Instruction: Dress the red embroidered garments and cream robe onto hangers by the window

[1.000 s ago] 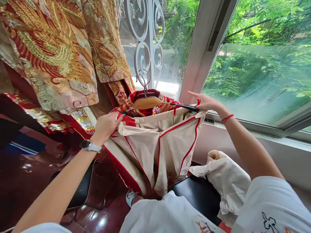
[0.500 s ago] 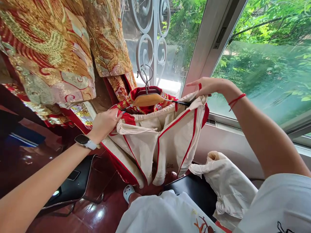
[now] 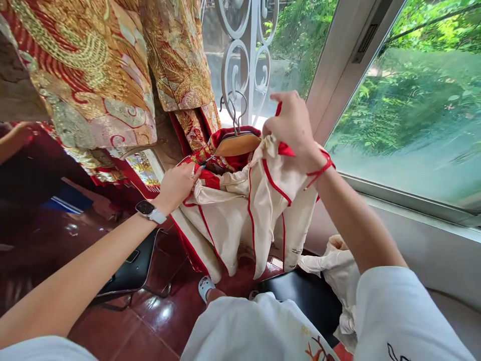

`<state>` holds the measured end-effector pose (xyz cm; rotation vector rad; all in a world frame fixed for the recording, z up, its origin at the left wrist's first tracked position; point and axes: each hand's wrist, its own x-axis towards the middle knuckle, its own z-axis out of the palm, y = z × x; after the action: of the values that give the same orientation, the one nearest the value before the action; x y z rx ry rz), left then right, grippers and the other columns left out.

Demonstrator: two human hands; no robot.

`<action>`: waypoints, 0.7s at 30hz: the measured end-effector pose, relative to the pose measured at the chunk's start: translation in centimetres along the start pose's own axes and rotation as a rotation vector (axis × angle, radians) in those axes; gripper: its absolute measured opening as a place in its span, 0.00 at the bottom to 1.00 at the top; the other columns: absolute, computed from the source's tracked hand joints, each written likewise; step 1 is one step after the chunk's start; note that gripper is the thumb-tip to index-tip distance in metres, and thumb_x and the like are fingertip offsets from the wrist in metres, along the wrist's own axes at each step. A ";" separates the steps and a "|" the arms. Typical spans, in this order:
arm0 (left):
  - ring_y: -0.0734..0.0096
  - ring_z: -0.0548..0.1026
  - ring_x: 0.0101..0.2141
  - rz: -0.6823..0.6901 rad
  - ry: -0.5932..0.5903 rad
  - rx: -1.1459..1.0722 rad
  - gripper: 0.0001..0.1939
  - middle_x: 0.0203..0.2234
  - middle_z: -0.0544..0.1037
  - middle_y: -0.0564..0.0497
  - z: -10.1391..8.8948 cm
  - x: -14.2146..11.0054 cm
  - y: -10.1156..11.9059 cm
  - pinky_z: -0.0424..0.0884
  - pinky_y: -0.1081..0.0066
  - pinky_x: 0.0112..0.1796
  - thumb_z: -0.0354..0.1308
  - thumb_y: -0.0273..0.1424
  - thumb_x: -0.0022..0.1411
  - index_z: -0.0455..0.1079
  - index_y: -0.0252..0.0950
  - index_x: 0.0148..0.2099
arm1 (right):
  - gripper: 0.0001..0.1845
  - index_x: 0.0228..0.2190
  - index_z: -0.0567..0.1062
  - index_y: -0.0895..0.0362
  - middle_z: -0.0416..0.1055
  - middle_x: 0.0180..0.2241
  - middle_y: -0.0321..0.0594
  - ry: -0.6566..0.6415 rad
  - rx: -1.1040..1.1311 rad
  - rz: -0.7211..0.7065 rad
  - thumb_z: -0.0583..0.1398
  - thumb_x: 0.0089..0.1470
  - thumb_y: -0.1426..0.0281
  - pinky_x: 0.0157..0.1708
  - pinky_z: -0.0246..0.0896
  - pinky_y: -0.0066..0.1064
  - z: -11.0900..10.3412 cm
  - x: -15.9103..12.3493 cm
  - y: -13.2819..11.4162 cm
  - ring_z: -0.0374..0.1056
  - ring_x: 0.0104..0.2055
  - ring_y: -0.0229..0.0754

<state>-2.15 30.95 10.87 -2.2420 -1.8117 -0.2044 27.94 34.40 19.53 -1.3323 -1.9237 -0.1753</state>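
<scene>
Left hand [image 3: 178, 185], right hand [image 3: 293, 123] clamped on cream garment [image 3: 227, 225] near hanger [image 3: 238, 145] (gathering step, seemingly); next needed steady hold.

Looks like a clothing room; can't tell shop from home. Evidence: ornate red-gold clothes [image 3: 86, 90] hang left of the grip, hanger [image 3: 240, 144] sits just beyond. Below the grip: black chair [image 3: 296, 296], tile floor [image 3: 128, 338]. Window [image 3: 424, 135] is to its right.
</scene>
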 end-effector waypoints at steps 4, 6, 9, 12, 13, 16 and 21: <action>0.47 0.79 0.41 -0.013 0.030 -0.064 0.23 0.40 0.80 0.35 0.3 0.0 0.3 0.63 0.63 0.34 0.41 0.40 0.73 0.72 0.31 0.48 | 0.33 0.60 0.67 0.59 0.75 0.41 0.51 -0.091 0.034 0.049 0.61 0.53 0.69 0.48 0.67 0.51 1.7 -5.5 -0.3 0.71 0.48 0.61; 0.48 0.79 0.39 -0.002 0.066 -0.108 0.23 0.37 0.81 0.37 0.5 0.0 0.1 0.64 0.64 0.34 0.40 0.41 0.72 0.72 0.34 0.47 | 0.36 0.63 0.64 0.58 0.76 0.39 0.49 -0.165 0.068 0.075 0.62 0.53 0.68 0.44 0.67 0.47 1.4 -7.5 0.7 0.72 0.43 0.57; 0.54 0.79 0.36 0.012 0.133 -0.194 0.23 0.31 0.80 0.41 0.9 -0.2 -0.5 0.64 0.65 0.33 0.38 0.39 0.72 0.73 0.37 0.42 | 0.35 0.64 0.63 0.55 0.76 0.35 0.43 -0.294 0.151 0.083 0.60 0.57 0.62 0.40 0.67 0.42 -0.5 -8.3 3.4 0.70 0.35 0.49; 0.56 0.77 0.31 -0.022 0.182 -0.275 0.24 0.25 0.77 0.42 1.4 -0.3 -1.2 0.62 0.65 0.31 0.36 0.38 0.71 0.72 0.38 0.35 | 0.29 0.60 0.71 0.52 0.76 0.39 0.43 -0.288 0.212 0.069 0.57 0.61 0.55 0.42 0.66 0.40 -1.9 -7.7 6.3 0.70 0.38 0.47; 0.57 0.76 0.30 -0.039 0.190 -0.302 0.24 0.24 0.76 0.42 1.5 -0.2 -1.3 0.62 0.65 0.31 0.36 0.38 0.71 0.71 0.37 0.33 | 0.28 0.58 0.73 0.52 0.76 0.42 0.44 -0.272 0.227 0.050 0.58 0.60 0.54 0.44 0.66 0.40 -1.9 -7.5 7.2 0.70 0.40 0.47; 0.59 0.73 0.26 -0.128 0.236 -0.383 0.24 0.21 0.72 0.44 1.5 0.1 -1.5 0.60 0.63 0.31 0.35 0.37 0.71 0.67 0.38 0.29 | 0.28 0.55 0.75 0.51 0.75 0.47 0.45 -0.265 0.239 0.008 0.62 0.57 0.54 0.45 0.66 0.40 -0.6 -7.6 8.6 0.70 0.44 0.49; 0.62 0.70 0.25 -0.254 0.326 -0.455 0.25 0.19 0.67 0.48 0.0 0.5 -2.1 0.63 0.63 0.32 0.34 0.38 0.73 0.65 0.39 0.28 | 0.17 0.49 0.78 0.51 0.77 0.48 0.45 -0.221 0.094 -0.013 0.57 0.62 0.61 0.44 0.67 0.41 1.7 -8.8 8.0 0.73 0.45 0.52</action>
<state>-4.08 31.84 11.18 -2.0636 -2.0038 -1.0592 35.19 32.31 10.17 -1.3226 -2.0967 0.0590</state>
